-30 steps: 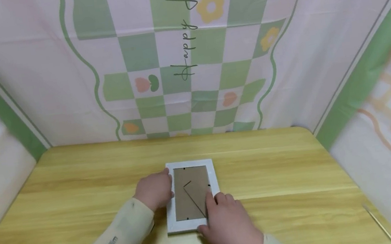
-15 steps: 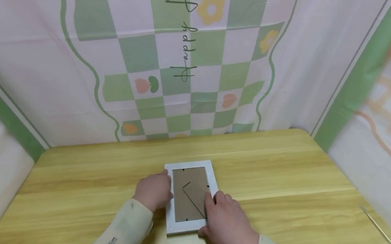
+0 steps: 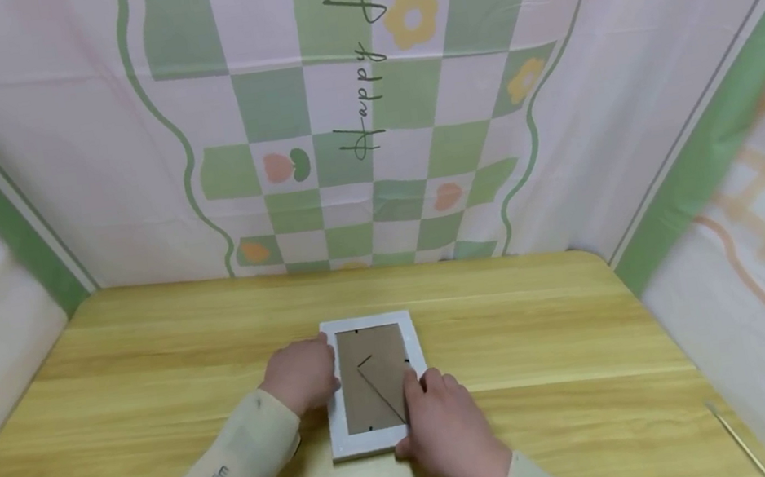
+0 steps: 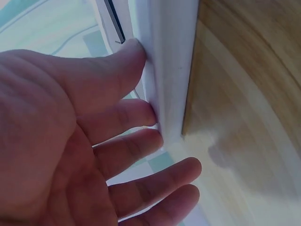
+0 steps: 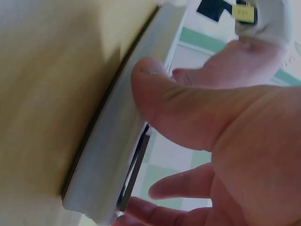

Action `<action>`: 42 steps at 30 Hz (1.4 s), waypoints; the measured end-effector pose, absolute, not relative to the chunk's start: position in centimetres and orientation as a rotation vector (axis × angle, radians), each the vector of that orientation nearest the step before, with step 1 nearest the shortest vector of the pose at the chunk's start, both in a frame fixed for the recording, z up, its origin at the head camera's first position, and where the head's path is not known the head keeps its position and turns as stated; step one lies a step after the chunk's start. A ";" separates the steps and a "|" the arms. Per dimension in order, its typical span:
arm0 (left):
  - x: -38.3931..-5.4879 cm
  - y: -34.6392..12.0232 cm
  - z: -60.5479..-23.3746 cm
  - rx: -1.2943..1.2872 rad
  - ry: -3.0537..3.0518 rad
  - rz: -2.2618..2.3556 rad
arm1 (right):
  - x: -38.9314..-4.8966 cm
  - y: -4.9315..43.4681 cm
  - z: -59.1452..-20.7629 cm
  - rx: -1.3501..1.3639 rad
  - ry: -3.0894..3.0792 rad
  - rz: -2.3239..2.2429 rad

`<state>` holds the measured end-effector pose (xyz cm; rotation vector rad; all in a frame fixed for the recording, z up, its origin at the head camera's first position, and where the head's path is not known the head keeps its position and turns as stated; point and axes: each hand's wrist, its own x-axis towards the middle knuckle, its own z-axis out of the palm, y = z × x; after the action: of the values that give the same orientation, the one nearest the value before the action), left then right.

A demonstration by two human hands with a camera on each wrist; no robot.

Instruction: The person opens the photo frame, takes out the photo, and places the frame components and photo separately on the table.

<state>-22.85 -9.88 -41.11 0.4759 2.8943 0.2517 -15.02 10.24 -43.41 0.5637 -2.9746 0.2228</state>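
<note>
A white picture frame (image 3: 338,422) lies face down on the table, its brown backing board (image 3: 370,405) turned up. Small black tabs and a thin slanting stand outline show on the board. At the left edge is my left hand (image 3: 302,376); in the left wrist view its thumb and nearest fingertips touch the white rim (image 4: 175,61), while the other fingers stretch past it. My right hand (image 3: 451,426) grips the near right corner. Its thumb (image 5: 153,89) presses the frame's outer side, and other fingers reach round the adjoining edge, partly hidden.
The wooden table (image 3: 145,340) has rounded far corners. A thin pale stick (image 3: 737,439) lies near its right edge. Printed cloth (image 3: 269,103) with green checks hangs behind, and more cloth hangs at both sides.
The near end of the picture frame has swung slightly right, so it lies straighter. My right hand has shifted a little right with it; the left hand has hardly moved.
</note>
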 end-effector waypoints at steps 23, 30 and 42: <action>-21.1 -9.0 -41.0 0.481 2.938 0.147 | -18.0 13.8 -42.5 0.489 -3.158 0.522; -20.8 -8.4 -41.0 0.471 2.985 0.108 | -17.8 14.3 -42.4 0.488 -3.182 0.646; -21.1 -8.3 -41.4 0.448 2.992 0.091 | -14.8 11.7 -42.6 0.305 -3.036 0.297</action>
<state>-21.14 -8.25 -41.41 0.4484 2.9918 0.0909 -14.78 11.65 -42.64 0.3045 -3.0364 0.2972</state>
